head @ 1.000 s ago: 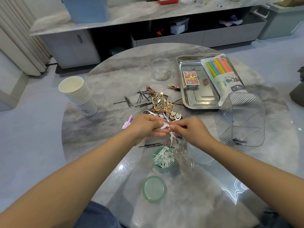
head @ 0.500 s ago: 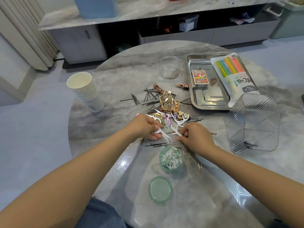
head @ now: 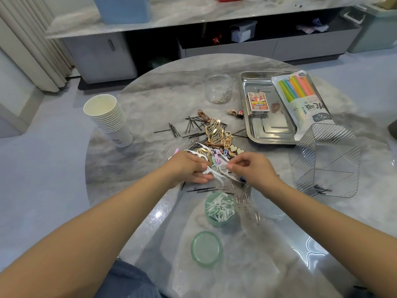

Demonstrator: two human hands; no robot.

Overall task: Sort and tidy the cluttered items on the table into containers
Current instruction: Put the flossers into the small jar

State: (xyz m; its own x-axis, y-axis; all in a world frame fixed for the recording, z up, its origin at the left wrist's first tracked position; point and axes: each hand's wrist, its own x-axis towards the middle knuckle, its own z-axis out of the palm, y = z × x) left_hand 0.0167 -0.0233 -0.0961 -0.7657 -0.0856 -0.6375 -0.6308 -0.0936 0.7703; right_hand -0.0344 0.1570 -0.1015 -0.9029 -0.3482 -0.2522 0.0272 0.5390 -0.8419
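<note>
Both hands meet at the middle of the round marble table [head: 137,108], over the near edge of the clutter. The left hand [head: 189,167] has its fingers curled around a small bunch of white floss picks [head: 211,172], their tips sticking out toward the right hand. The right hand [head: 252,168] pinches another pick between thumb and forefinger, though from here I can't quite tell how many it has.

Just below the hands, at 6 o'clock, a green cup [head: 219,209] stands open, already holding picks, and its green lid [head: 206,248] lies flat nearer the person. Loose paper clips [head: 247,203] are scattered just right of the cup, and black hairpins [head: 202,189] lie between the cup and the hands.

At 12 o'clock of the hands sits the pile of gold clips [head: 214,131] and more hairpins. A clear jar [head: 219,88] stands beyond it. At 2 o'clock is a metal tray [head: 268,134]; at 3 o'clock, a ribbed clear bin [head: 326,160]. Paper cups [head: 109,119] stand stacked at 10 o'clock.
</note>
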